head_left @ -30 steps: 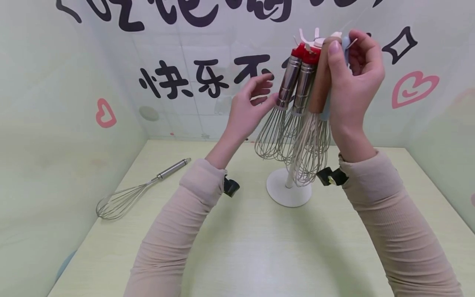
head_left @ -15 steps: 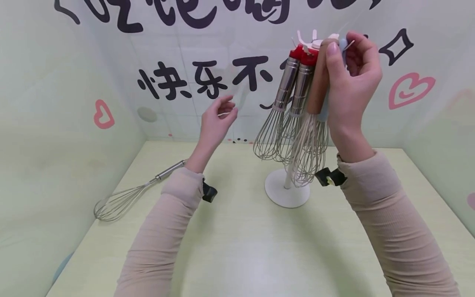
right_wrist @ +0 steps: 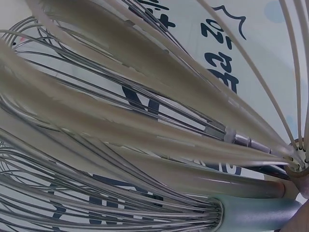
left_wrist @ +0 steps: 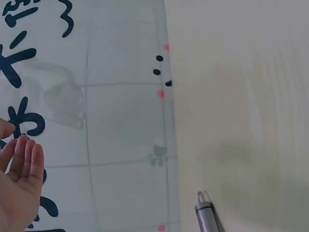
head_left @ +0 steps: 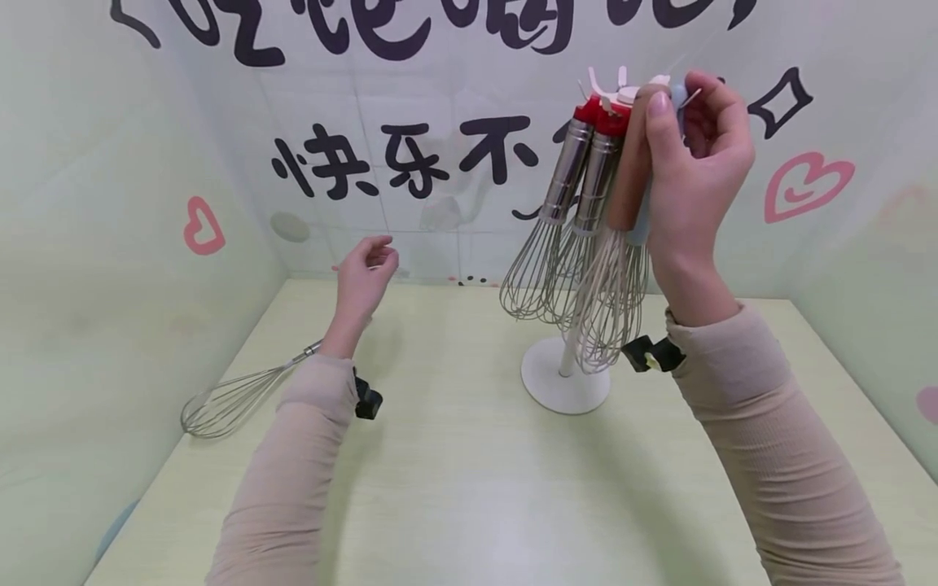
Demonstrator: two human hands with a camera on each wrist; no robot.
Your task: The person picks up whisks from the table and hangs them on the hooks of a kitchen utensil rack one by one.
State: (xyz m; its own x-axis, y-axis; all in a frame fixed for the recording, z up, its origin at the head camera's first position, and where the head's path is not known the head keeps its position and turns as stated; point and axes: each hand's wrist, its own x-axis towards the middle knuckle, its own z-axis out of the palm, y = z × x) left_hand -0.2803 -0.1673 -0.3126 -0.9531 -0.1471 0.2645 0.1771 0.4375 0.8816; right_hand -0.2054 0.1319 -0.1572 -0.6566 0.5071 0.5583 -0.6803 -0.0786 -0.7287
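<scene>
My right hand (head_left: 699, 171) is raised at the top of a white stand, thumb against the upper end of a brown-handled whisk (head_left: 627, 195). Its fingers curl behind a whisk with a light blue handle (head_left: 639, 229), near a hook tip; the exact grip is partly hidden. Two silver-handled whisks with red ends (head_left: 564, 179) hang beside these. My left hand (head_left: 365, 281) is in the air at left, fingers loosely curved, holding nothing. Below it a silver whisk (head_left: 238, 399) lies on the table, its handle partly behind the forearm; the handle end (left_wrist: 206, 216) shows in the left wrist view.
The stand's round white base (head_left: 564, 382) rests on the pale table (head_left: 454, 488). Lettered and heart-patterned walls (head_left: 440, 98) enclose the back and sides. White hooks (head_left: 604, 80) stick out at the stand's top. Whisk wires (right_wrist: 111, 193) fill much of the right wrist view.
My left hand has left the silver handles on the stand and travelled left and down, above the whisk on the table. The right hand has stayed at the stand's top.
</scene>
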